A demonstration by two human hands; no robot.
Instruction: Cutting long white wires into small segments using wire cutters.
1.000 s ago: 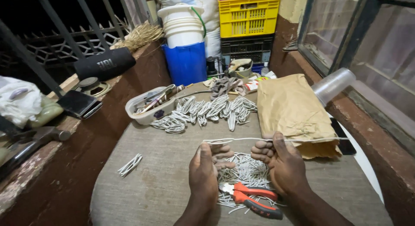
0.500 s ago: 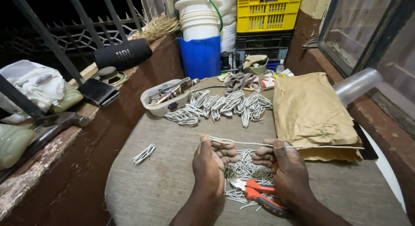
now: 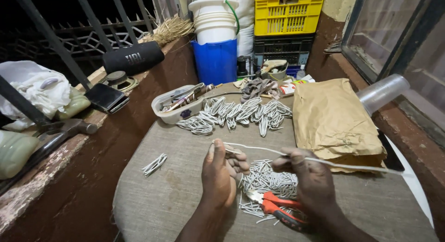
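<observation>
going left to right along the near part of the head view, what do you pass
small loose bundle of bent wire → left hand → pile of short cut wire pieces → right hand, with the long white wire trailing off to its right

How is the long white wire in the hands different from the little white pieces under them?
The long wire is one single strand, held up in the air between the left hand and right hand. The short pieces are many and lie loose in a heap on the table's grey cloth. The long wire stretches far past the right hand; each short piece is much shorter. Both look pale white and thin.
</observation>
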